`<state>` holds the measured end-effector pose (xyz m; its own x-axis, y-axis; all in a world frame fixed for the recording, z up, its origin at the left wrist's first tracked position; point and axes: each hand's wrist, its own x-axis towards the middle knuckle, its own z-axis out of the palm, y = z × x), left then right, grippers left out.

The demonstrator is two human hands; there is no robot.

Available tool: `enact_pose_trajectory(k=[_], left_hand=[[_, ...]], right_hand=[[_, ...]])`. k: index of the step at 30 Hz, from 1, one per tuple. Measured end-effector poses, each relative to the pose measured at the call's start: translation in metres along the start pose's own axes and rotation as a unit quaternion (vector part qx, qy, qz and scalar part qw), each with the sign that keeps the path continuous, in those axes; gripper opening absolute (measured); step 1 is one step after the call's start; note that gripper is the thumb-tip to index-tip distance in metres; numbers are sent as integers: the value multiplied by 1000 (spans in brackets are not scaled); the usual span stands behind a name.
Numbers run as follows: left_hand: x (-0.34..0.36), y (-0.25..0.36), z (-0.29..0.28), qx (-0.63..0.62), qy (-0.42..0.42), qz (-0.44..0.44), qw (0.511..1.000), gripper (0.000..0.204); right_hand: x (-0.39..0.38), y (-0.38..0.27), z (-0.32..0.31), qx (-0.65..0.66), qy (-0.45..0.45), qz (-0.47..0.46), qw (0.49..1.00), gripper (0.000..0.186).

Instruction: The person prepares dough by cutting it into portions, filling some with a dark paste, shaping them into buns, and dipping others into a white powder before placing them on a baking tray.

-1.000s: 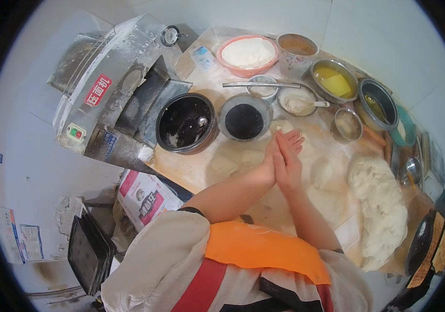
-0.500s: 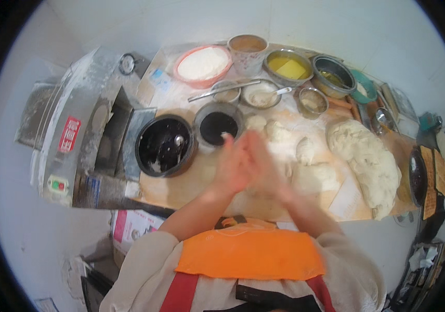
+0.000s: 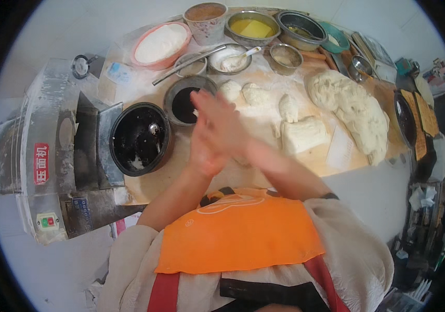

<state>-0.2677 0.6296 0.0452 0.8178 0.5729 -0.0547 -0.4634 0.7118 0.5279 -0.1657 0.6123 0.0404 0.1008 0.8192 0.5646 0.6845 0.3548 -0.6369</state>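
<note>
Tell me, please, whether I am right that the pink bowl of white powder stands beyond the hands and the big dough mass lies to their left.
Not quite: the head view shows the big dough mass to the right of the hands. The pink bowl of white powder does stand beyond them.

On the grey machine (image 3: 46, 114) we see a red upright label (image 3: 41, 164) with bold white characters, lower down a blue label (image 3: 82, 212) too blurred for us, on the orange apron (image 3: 243, 242) a white outlined emblem (image 3: 231, 204).
</note>
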Motion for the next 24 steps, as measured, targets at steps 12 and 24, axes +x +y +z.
enact_pose_trajectory(k=[12,24], left_hand=[[-29,-36,-51,312,264,-182,894,36],[26,-50,25,613,230,134,744,25]], right_hand=[[-117,49,-15,263,27,474,840,28],[-57,-6,-54,258,174,448,838,37]])
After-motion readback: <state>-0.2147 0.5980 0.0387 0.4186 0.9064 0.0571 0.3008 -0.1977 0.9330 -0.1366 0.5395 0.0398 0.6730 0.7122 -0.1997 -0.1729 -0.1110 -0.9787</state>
